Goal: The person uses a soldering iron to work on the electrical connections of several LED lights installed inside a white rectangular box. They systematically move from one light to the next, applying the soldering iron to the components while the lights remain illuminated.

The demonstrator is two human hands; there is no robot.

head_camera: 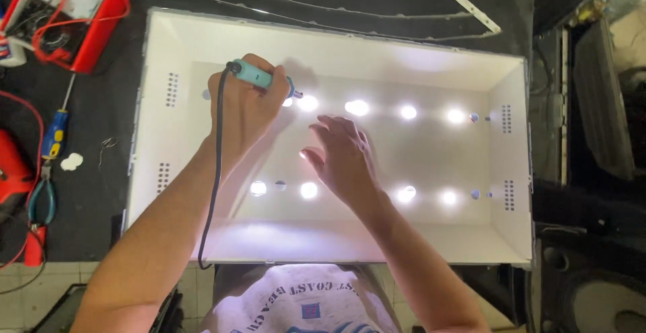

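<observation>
The left hand (243, 107) is wrapped in a fist around a slim teal tool (261, 77) with a smooth plastic handle, a soldering-iron-like shape whose dark tip points toward the upper row of lights; a black cord (215, 171) runs from its rear end down along the forearm and off the near edge of the panel. The right hand (343, 158) holds nothing: its fingers are spread and loosely curved, hovering palm-down just above the panel floor between the two rows of lights, whether touching it cannot be told. Both hands work inside a wide, shallow white tray (175, 50), the matte reflective back of a display panel with sloped walls and small clusters of perforations near its sides. Round glowing light spots (356, 107) sit in two rows across its floor, the hands partly covering some of them. The tray rests on a dark workbench (101, 185). To the left lie a red multimeter (67, 10) with red leads, a screwdriver (55, 131) with a blue and yellow handle, and pliers (42, 198) with teal grips. Thin pale strips (464, 0) lie beyond the far edge of the tray. At the right stand dark housings and a round black speaker cone (599, 299). Light tiled floor (20, 286) shows at the lower left.
</observation>
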